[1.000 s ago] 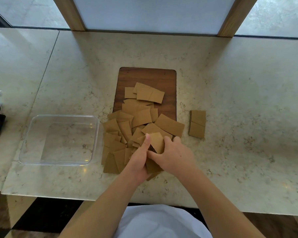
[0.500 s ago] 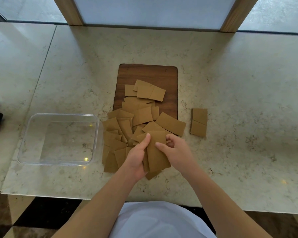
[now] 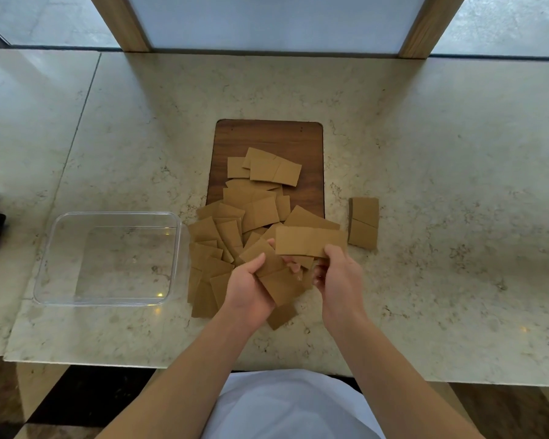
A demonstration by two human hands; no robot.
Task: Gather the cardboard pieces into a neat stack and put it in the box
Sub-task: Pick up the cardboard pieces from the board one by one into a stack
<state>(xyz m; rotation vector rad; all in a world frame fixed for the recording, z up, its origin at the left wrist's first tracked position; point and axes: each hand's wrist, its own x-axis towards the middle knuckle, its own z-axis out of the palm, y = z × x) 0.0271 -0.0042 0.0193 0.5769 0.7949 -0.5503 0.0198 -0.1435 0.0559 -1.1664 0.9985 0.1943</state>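
Box: a clear plastic box [image 3: 108, 258] sits on the marble counter [image 3: 441, 185] at the left, with nothing in it, just beside the loose cardboard.
Loose cardboard: a heap of brown cardboard pieces [image 3: 222, 236] lies overlapping, spread from the wooden board [image 3: 268, 137] down onto the counter toward the near edge.
Left hand: the left hand [image 3: 248, 289] is palm up, fingers curled under a small stack of cardboard [image 3: 274, 277], thumb resting on its top; the stack is tilted.
Right hand: the right hand [image 3: 339, 277] pinches the lower edge of a long creased cardboard strip [image 3: 311, 240], held above the heap just beyond the stack.
Far right: two cardboard pieces [image 3: 363, 223] lie together on the counter, apart from the heap.
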